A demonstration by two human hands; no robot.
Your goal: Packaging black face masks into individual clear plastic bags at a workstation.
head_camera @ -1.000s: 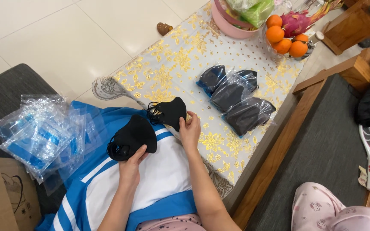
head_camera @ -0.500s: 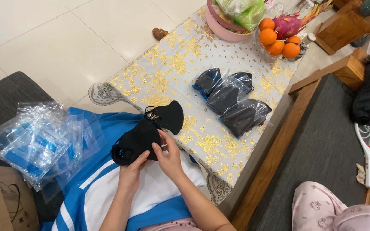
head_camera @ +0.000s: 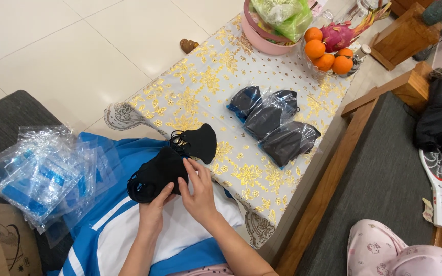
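Hands come first: two of them, both busy with one stack of black face masks (head_camera: 155, 174). The left hand (head_camera: 153, 210) pinches the bottom edge of the stack from below. The right hand (head_camera: 196, 190) lies on its right end, with the fingers (head_camera: 189, 166) bent over the top. The stack sits in the person's lap, over a blue and white cloth (head_camera: 129, 235), just at the near edge of the table (head_camera: 200, 87). How many masks are in the stack I cannot tell.

One more black mask (head_camera: 200, 143) lies loose on the table, right beside the hands. Its ear loops stick out to the left. Farther along the table lie three clear bags with black masks inside (head_camera: 274, 125), side by side and overlapping a bit. The table has a white cloth with gold flowers on it.

At the far end stands one pink bowl (head_camera: 263, 40) with green bags in it. Next to it are four oranges (head_camera: 327, 53) and one pink dragon fruit (head_camera: 339, 33).

To the left of the person is a messy pile of empty clear bags with blue print (head_camera: 39, 176). There are too many to count. Below it is one brown cardboard box (head_camera: 3, 245).

On the right, one white and red racket (head_camera: 438, 179) lies on a wooden ledge. A knee in pink patterned pyjamas (head_camera: 392, 253) shows in the bottom corner.
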